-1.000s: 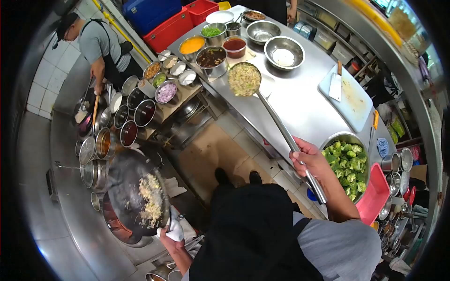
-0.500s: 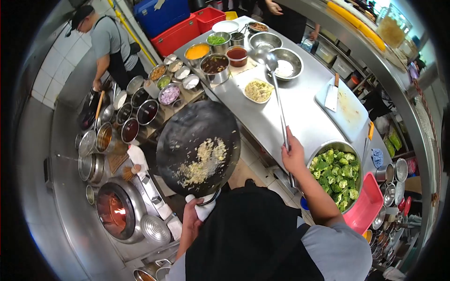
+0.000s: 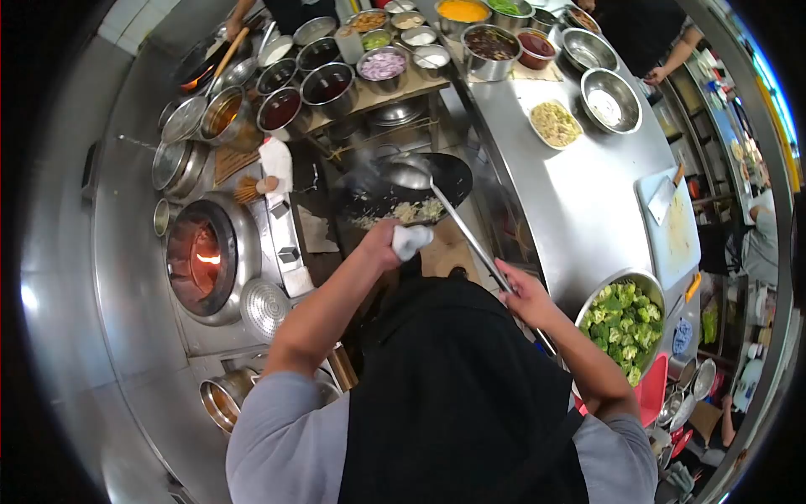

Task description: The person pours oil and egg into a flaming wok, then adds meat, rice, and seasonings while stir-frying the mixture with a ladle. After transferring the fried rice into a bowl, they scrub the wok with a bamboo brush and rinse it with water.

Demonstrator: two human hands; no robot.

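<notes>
My left hand [image 3: 386,245] is closed round a folded white cloth [image 3: 412,241] at the near rim of a black wok [image 3: 454,178]; the cloth covers the handle. The wok is held off the stove, tilted, with pale chopped food [image 3: 413,211] along its near side and some haze over it. My right hand [image 3: 524,294] grips the long handle of a metal ladle [image 3: 410,175]. The ladle's bowl hangs over the wok, overlapping its inside. To the right of my right hand stands a bowl of broccoli [image 3: 623,326].
A lit burner [image 3: 201,256] glows at left beside a perforated strainer [image 3: 265,308]. Pots of sauce [image 3: 329,88] and chopped onion [image 3: 384,65] line the back. On the steel table [image 3: 579,218] are a plate of food [image 3: 555,124], metal bowls [image 3: 610,101] and a cleaver [image 3: 663,200] on a board [image 3: 677,239].
My view has turned left. The wok has lifted and tipped, its food now along the near rim. The ladle has swung from over the table to above the wok.
</notes>
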